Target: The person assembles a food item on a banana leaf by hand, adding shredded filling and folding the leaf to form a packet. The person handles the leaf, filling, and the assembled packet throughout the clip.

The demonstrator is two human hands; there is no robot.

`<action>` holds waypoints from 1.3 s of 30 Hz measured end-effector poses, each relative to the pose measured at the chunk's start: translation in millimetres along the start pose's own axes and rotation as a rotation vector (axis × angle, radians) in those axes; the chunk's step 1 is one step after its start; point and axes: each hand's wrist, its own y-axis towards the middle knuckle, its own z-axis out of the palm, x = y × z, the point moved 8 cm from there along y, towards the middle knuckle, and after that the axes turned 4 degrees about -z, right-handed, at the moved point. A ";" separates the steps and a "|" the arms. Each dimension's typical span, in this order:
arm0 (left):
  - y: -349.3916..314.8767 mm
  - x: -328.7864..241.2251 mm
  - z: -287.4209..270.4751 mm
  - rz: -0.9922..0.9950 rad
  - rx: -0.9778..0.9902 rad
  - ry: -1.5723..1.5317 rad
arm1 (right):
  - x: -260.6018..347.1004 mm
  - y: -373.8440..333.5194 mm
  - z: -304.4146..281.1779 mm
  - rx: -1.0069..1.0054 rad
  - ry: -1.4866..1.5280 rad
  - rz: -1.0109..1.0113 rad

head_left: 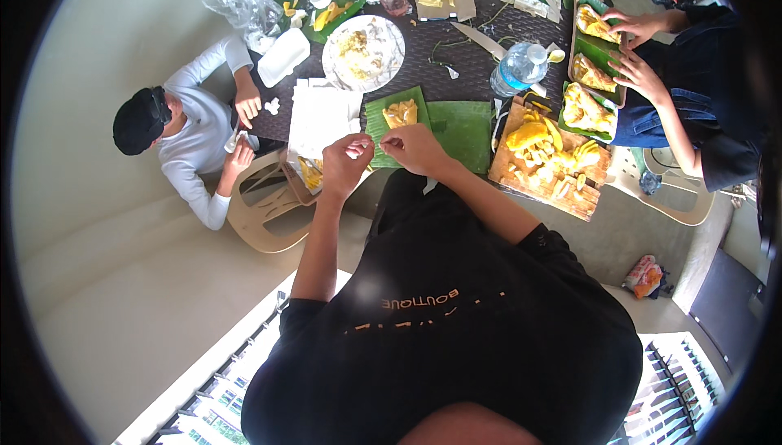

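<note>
My left hand (348, 162) is closed at the table's near edge, its fingers curled in; a pale bit shows at the fingers, too small to name. Close beside it, my right hand (414, 150) has thumb and fingertips pinched together, and whatever they hold, if anything, is too small to make out. Just beyond my right hand lies a folded wrap with yellow filling (400, 113), resting on a cut green banana leaf (378, 122). A wider banana leaf (459, 137) spreads to its right. White paper sheets (324, 123) lie left of the leaves.
A wooden board (521, 175) with cut yellow fruit stands at right, near a large water bottle (519, 69) and a knife (479, 40). A plate of food (363, 52) lies farther off. One co-worker (199, 127) sits left; another's hands (639, 74) touch a tray of wraps.
</note>
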 end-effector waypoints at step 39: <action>136.3 64.3 6.6 -0.103 0.234 -0.356 | -92.0 46.3 -93.9 -0.400 -0.435 0.382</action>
